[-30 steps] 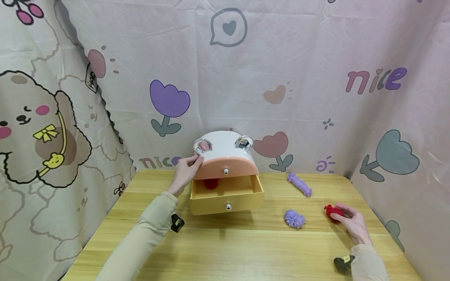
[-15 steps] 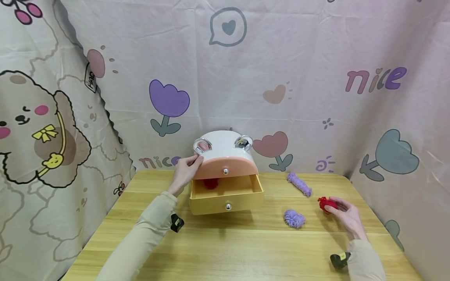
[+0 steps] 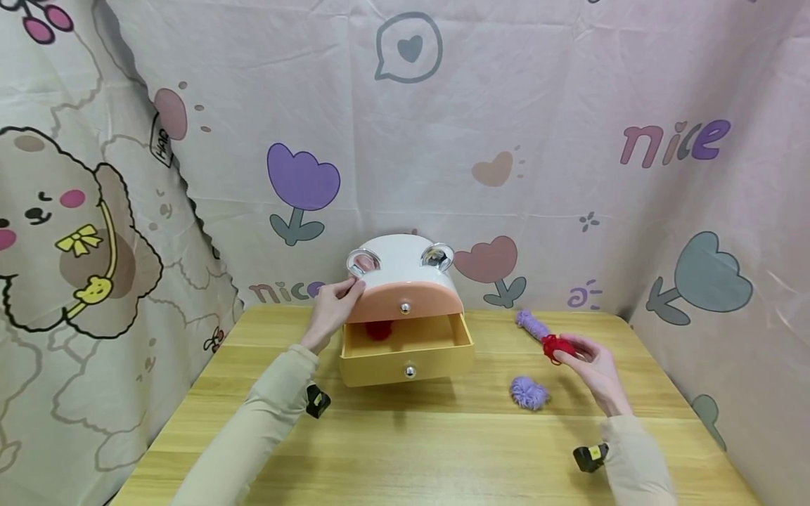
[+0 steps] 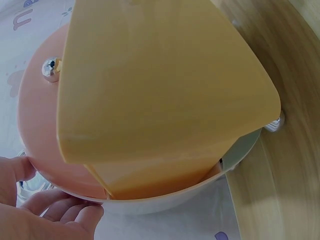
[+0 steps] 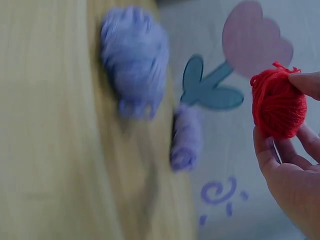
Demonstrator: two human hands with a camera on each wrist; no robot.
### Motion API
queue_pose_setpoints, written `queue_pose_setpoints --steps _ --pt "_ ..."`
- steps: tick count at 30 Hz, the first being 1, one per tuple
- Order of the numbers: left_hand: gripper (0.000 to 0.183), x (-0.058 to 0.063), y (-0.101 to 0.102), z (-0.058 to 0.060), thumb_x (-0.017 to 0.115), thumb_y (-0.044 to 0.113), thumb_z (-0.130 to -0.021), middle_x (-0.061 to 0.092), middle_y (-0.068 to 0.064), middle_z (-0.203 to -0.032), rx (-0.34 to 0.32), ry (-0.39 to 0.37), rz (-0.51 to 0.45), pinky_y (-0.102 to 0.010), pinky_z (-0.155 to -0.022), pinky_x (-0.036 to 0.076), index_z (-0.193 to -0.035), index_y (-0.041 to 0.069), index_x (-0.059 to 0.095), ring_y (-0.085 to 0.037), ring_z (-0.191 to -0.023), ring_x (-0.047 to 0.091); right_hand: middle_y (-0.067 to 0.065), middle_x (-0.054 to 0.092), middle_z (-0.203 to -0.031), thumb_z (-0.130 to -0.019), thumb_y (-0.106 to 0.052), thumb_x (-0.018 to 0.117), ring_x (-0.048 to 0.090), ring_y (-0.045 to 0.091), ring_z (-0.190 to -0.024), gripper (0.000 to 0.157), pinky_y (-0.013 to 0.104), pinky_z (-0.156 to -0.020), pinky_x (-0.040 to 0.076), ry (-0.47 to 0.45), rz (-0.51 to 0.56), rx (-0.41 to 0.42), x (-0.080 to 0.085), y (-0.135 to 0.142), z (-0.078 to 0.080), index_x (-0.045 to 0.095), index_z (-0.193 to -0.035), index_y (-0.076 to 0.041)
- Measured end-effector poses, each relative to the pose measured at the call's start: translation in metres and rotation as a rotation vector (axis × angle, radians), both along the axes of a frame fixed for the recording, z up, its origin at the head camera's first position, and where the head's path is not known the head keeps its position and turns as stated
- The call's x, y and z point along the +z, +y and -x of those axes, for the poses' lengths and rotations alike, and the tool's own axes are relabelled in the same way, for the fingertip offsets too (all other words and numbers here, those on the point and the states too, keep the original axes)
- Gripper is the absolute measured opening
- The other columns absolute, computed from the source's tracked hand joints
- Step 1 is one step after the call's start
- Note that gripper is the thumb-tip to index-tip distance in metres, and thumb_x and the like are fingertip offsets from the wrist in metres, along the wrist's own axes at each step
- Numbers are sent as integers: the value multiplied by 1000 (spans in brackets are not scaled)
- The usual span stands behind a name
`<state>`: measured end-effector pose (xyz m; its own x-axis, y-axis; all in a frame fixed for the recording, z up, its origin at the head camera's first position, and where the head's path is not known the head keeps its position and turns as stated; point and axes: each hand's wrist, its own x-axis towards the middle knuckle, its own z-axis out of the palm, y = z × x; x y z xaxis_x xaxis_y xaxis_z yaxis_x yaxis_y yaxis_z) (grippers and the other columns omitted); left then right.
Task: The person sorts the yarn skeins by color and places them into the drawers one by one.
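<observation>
Right grip (image 3: 591,365) pinching a red yarn ball (image 3: 558,348) between thumb and fingers. A second ago the ball was close to the bench's (image 3: 405,450) right edge; now shifted inward and toward the far edge. From the head it overlaps the near end of the long lilac skein (image 3: 531,325), which lies by the far edge toward the far right corner; right wrist view shows ball and skein apart, ball held off the bench.

Left grip (image 3: 329,309) unmoved, thumb and curled fingers holding the left rim of the drawer box (image 3: 401,260), just left of centre at the far edge. Lower drawer (image 3: 376,369) still pulled out toward the near edge, red lump (image 3: 379,330) inside, unchanged. Round lilac bundle (image 3: 529,393) also unmoved, between box and right edge.
</observation>
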<state>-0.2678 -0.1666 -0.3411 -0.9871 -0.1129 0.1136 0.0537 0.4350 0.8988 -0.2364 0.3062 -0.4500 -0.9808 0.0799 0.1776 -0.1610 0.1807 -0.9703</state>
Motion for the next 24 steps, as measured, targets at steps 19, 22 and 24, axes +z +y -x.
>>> queue_pose_setpoints --steps 19,22,24 --pt "57 1 0 -1 58 39 -101 51 -15 -151 -2 8 18 -43 -119 39 -146 6 51 -30 -144 46 -19 67 -103 -90 -2 72 68 -5 -95 48 11 -84 55 83 -1 139 48 -84 -6 54 -130 15" --pt "56 1 0 -1 59 39 -100 52 -15 -149 3 15 27 -44 -119 39 -146 7 52 -30 -143 47 -16 68 -103 -89 -2 73 68 -3 -95 46 12 -84 56 93 10 166 53 -95 -5 55 -129 14" --pt "57 1 0 -1 59 40 -100 53 -15 -149 6 16 29 -44 -120 39 -146 7 52 -30 -143 47 -15 68 -104 -89 -2 73 68 -1 -96 45 13 -85 56 101 16 184 55 -102 -4 56 -128 13"
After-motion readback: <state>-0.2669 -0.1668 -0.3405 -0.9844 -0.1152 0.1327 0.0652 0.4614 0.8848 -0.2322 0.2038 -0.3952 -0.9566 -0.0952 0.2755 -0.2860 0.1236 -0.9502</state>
